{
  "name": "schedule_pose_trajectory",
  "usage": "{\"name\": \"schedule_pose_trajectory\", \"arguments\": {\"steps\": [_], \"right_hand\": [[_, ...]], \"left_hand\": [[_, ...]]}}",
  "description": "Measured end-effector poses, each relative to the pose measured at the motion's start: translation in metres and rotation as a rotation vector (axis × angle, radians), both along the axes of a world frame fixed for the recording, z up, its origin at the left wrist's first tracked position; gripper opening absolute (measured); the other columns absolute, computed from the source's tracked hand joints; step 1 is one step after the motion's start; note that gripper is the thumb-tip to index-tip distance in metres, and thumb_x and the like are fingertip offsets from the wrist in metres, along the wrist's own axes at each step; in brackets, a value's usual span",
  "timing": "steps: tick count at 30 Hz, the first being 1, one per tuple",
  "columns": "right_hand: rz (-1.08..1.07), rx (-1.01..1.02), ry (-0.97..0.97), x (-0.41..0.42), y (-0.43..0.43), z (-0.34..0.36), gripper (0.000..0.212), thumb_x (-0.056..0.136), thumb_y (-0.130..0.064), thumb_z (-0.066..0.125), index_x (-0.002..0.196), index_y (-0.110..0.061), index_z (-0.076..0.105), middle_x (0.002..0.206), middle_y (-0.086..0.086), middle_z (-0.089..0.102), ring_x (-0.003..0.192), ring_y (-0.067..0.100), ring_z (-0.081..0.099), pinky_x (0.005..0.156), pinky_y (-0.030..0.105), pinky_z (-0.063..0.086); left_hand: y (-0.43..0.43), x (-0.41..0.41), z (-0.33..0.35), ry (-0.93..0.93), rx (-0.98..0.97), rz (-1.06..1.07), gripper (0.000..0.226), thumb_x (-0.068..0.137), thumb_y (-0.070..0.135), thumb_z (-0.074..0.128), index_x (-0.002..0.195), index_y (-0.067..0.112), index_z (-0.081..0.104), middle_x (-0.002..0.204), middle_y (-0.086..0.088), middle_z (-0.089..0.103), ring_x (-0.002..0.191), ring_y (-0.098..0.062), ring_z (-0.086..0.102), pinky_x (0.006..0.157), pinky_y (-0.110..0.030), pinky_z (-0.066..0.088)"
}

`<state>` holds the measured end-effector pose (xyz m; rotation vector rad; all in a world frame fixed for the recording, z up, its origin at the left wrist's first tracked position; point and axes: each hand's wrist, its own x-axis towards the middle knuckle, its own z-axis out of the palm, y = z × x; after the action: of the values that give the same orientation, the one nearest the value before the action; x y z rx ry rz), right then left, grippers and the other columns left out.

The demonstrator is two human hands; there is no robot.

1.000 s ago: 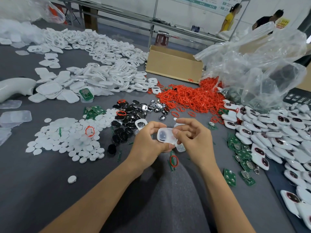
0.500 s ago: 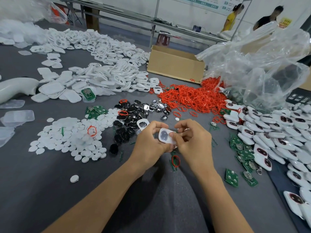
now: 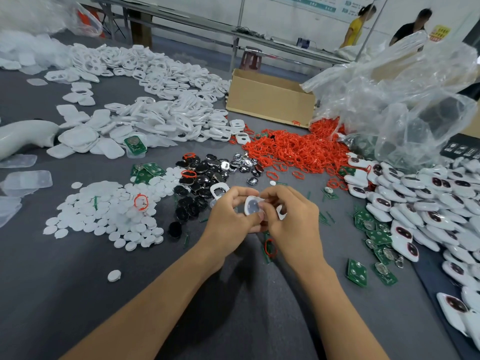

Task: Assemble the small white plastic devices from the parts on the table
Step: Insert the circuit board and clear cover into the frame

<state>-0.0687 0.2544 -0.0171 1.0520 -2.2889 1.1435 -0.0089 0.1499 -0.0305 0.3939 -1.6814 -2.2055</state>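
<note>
Both hands meet over the grey table's middle around one small white device shell (image 3: 252, 206) with a dark oval window. My left hand (image 3: 230, 219) grips its left side with curled fingers. My right hand (image 3: 291, 216) pinches its right edge with thumb and fingertips. Parts lie around: white round discs (image 3: 109, 211), black oval pieces (image 3: 197, 188), red rubber rings (image 3: 293, 149), green circuit boards (image 3: 374, 229) and white shells (image 3: 155, 120). Finished white devices (image 3: 426, 201) are piled at the right.
A cardboard box (image 3: 270, 100) stands at the back. A big clear plastic bag (image 3: 405, 100) bulges at the back right. Clear plastic trays (image 3: 26, 178) lie at the left edge. Two people stand far behind the table.
The device stays between both hands; the right fingers have shifted along its edge. The camera view has drifted slightly.
</note>
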Motion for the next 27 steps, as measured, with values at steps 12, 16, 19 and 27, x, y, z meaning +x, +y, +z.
{"name": "schedule_pose_trajectory", "arguments": {"steps": [12,16,19,27], "right_hand": [[-0.076,-0.142,-0.268,-0.005,0.003,0.002,0.019,0.085,-0.004,0.065,0.098,-0.017,0.068,0.091,-0.009,0.068,0.068,0.004,0.057,0.061,0.008,0.039],[-0.031,-0.114,-0.463,-0.008,0.002,0.002,0.013,0.083,-0.004,0.066,0.094,-0.011,0.071,0.081,0.0,0.071,0.067,0.013,0.062,0.062,0.016,0.048],[-0.024,-0.126,-0.479,-0.007,0.0,0.001,0.013,0.083,0.001,0.064,0.09,-0.007,0.072,0.077,0.005,0.07,0.062,0.01,0.059,0.059,0.015,0.048],[0.023,-0.171,-0.564,-0.01,0.003,0.0,0.013,0.084,0.002,0.064,0.089,-0.008,0.071,0.077,0.004,0.07,0.066,0.012,0.061,0.058,0.019,0.048]], "left_hand": [[-0.003,-0.001,0.004,-0.015,0.148,0.035,0.024,0.089,-0.013,0.054,0.106,0.004,0.058,0.11,-0.018,0.065,0.07,-0.022,0.072,0.064,-0.028,0.06],[-0.004,0.0,0.003,-0.006,0.129,0.03,0.021,0.09,-0.012,0.052,0.1,0.005,0.059,0.104,-0.016,0.067,0.071,-0.018,0.072,0.061,-0.026,0.058],[-0.003,-0.001,0.002,-0.012,0.089,0.036,0.022,0.09,-0.013,0.051,0.099,0.006,0.059,0.103,-0.017,0.067,0.071,-0.02,0.072,0.063,-0.028,0.06],[-0.003,0.0,0.0,-0.015,0.146,0.01,0.018,0.092,-0.009,0.051,0.103,0.0,0.062,0.091,-0.015,0.073,0.074,-0.03,0.073,0.064,-0.029,0.06]]}}
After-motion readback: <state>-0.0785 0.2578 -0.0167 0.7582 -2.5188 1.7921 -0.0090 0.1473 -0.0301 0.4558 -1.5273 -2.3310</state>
